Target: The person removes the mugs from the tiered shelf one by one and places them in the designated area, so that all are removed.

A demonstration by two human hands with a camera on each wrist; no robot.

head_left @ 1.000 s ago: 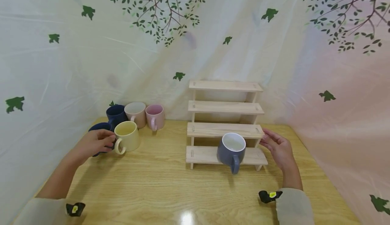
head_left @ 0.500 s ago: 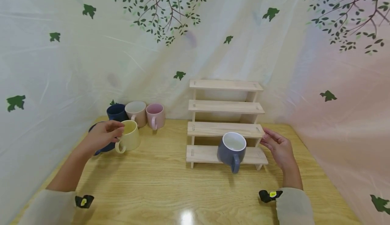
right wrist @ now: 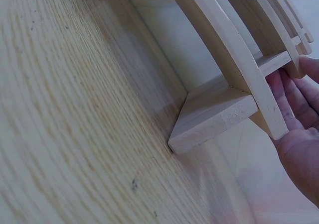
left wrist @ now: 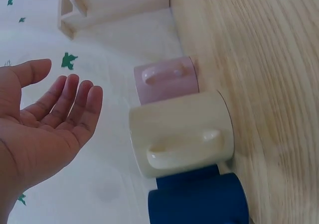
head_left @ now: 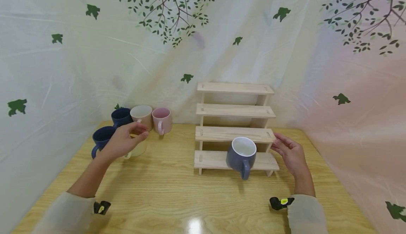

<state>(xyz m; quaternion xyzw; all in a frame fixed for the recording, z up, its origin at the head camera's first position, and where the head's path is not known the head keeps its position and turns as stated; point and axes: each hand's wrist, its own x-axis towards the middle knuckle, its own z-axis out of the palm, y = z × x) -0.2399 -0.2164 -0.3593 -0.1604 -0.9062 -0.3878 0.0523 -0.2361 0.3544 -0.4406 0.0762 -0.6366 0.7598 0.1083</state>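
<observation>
My left hand [head_left: 123, 140] hovers over the yellow mug [head_left: 139, 150], covering most of it in the head view. In the left wrist view the fingers of this hand [left wrist: 45, 119] are loosely bent, with nothing between them and the thumb, apart from the yellow mug [left wrist: 182, 129]. At the right, my right hand [head_left: 289, 154] grips the end of a board of the stepped wooden shelf [head_left: 231, 134]. Seen from the right wrist, thumb and fingers of the hand [right wrist: 301, 154] lie about the shelf [right wrist: 214, 117]. A grey-blue mug [head_left: 236, 161] stands on its lowest step, handle toward me.
A navy mug [head_left: 100, 139] stands left of the yellow one. Behind them are another navy mug [head_left: 120, 119], a beige mug [head_left: 146, 121] and a pink mug [head_left: 165, 124]. A leaf-printed curtain [head_left: 152, 68] hangs behind the wooden table [head_left: 165, 191].
My left hand has moved right, from beside the front navy mug to over the yellow mug, uncovering the navy one. My right hand and the shelf have stayed put.
</observation>
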